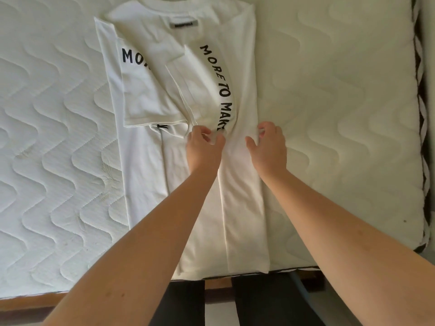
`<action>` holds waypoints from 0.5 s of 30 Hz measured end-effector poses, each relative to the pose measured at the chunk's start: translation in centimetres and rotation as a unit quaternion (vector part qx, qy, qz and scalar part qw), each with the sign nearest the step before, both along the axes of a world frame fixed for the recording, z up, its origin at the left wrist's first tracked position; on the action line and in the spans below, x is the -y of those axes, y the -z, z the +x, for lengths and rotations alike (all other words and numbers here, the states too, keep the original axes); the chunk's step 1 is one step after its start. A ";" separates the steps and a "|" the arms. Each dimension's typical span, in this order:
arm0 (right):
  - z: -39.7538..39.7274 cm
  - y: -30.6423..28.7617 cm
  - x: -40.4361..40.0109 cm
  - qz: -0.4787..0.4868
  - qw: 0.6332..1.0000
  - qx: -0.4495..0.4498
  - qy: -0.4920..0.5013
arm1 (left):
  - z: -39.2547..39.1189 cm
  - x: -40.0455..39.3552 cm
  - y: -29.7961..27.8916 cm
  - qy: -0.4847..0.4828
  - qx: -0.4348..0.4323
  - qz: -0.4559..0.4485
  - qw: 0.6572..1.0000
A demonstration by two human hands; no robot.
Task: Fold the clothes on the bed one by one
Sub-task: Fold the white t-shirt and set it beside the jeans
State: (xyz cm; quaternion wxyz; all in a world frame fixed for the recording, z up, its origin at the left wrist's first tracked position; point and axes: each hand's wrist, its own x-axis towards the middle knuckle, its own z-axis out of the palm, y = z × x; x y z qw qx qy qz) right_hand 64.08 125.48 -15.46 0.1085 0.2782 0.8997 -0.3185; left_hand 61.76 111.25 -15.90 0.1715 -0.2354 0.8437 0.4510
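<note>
A white T-shirt (150, 95) with black lettering lies on the bed, collar away from me, both sides folded inward into a long strip. Its hem hangs at the mattress's near edge. My left hand (203, 147) pinches the cuff of the right sleeve near the shirt's middle, where the letters bunch up. My right hand (267, 143) rests on the shirt's right folded edge, its fingers curled around a bit of fabric there. Both forearms reach over the shirt's lower half.
The white quilted mattress (341, 102) extends to both sides of the shirt. Its right edge has a dark patterned border (421, 109). A wooden bed frame (30, 304) runs along the near left. My dark trousers (256, 302) show below the mattress edge.
</note>
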 end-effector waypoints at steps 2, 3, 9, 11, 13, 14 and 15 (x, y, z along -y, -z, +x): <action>-1.4 -0.3 0.5 -0.006 0.999 -0.038 -0.013 | -1.8 0.4 -0.1 0.003 -0.056 -0.034 0.998; -2.1 -0.5 0.7 -0.026 0.998 -0.044 -0.020 | -2.9 0.7 -0.1 0.004 -0.074 -0.049 0.996; -6.2 -0.9 2.9 -0.034 0.993 -0.030 -0.108 | -11.9 2.5 0.6 0.104 -0.058 -0.194 0.974; -7.4 -0.7 3.5 -0.012 0.993 -0.010 -0.113 | -15.3 2.7 0.8 0.155 -0.044 -0.227 0.961; -8.4 -0.5 3.8 0.001 0.995 0.016 -0.097 | -18.3 2.9 0.8 0.181 -0.019 -0.236 0.955; -8.7 -0.3 3.8 0.011 0.996 0.026 -0.090 | -19.5 3.1 0.8 0.196 -0.007 -0.243 0.950; -9.0 -0.1 3.9 0.023 0.995 0.035 -0.086 | -20.3 3.4 0.8 0.217 0.001 -0.254 0.943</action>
